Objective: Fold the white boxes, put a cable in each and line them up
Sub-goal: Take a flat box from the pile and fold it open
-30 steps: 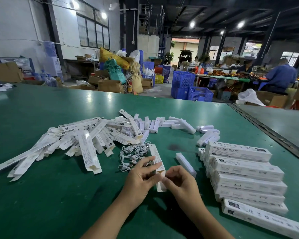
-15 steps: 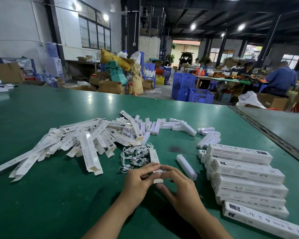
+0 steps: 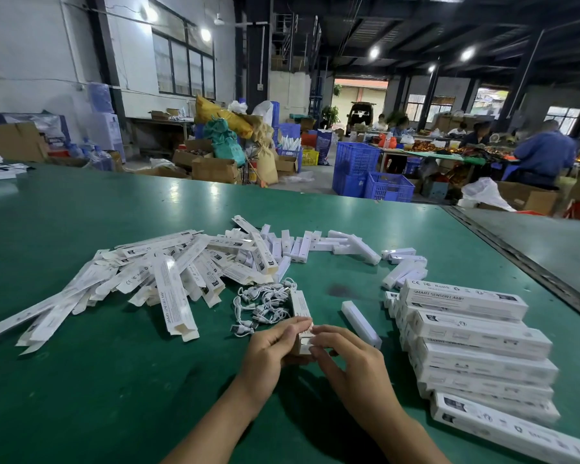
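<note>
Left hand (image 3: 272, 346) and right hand (image 3: 350, 361) pinched the near end of the white box (image 3: 300, 304); its long axis ran near-to-far, beside the cables (image 3: 263, 304).

Hands: two, left hand (image 3: 268, 346) and right hand (image 3: 349, 360), both holding one white box (image 3: 300, 304). Lone white bar (image 3: 360, 324): one, just right of them. Right stack of folded boxes (image 3: 476, 343): about eight. Left heap of flat boxes (image 3: 168, 276): dozens, overlapping, uncountable. One cable tangle (image 3: 265, 303); cable number unclear.

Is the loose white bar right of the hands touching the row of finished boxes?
Apart. The head view shows green table between the white bar and the row of finished boxes.
</note>
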The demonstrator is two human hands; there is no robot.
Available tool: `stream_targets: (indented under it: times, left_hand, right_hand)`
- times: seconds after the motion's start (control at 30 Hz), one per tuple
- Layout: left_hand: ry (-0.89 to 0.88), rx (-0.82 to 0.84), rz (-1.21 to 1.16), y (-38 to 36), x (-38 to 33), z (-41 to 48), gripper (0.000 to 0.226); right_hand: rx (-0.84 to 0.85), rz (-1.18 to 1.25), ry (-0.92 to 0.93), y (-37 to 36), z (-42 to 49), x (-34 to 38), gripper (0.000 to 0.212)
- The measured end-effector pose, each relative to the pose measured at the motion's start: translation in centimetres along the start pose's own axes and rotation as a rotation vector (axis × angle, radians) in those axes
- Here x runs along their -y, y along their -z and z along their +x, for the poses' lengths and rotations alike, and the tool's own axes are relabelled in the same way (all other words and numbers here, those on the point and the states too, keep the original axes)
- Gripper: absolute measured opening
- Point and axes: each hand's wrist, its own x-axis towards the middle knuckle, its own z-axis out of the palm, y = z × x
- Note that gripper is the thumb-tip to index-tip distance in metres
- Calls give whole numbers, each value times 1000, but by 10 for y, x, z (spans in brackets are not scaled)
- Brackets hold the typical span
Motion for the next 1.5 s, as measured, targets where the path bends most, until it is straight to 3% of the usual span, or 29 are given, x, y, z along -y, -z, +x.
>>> stream_targets:
  times: [0.2, 0.4, 0.7, 0.77, 0.93, 1.07, 1.17, 1.3, 1.5]
  left_hand:
    - [-65, 16, 173, 4, 3, -1, 22]
    - [-147, 59, 396, 6, 2, -4, 32]
    - [-222, 58, 461, 0, -6, -5, 33]
    - [-240, 39, 389, 1, -9, -5, 27]
    - [-171, 29, -126, 14, -28, -4, 17]
    - [-105, -21, -469, 29, -40, 0, 24]
    - [-99, -48, -547, 37, -41, 3, 24]
    - [-74, -79, -391, 32, -35, 1, 52]
    - [-19, -130, 113, 4, -13, -6, 13]
  right_hand:
    - [23, 4, -19, 1, 0, -1, 5]
    - [19, 11, -63, 0, -2, -3, 13]
    - [-27, 168, -222, -3, -5, -4, 23]
    - [-27, 167, -194, -2, -5, -2, 29]
    - [24, 86, -257, -1, -5, -11, 65]
    - [80, -47, -337, -2, -5, -16, 61]
    - [81, -100, -333, -2, -3, -14, 36]
    - [107, 33, -307, -2, -4, -12, 22]
    - [230, 110, -316, 0, -2, -9, 22]
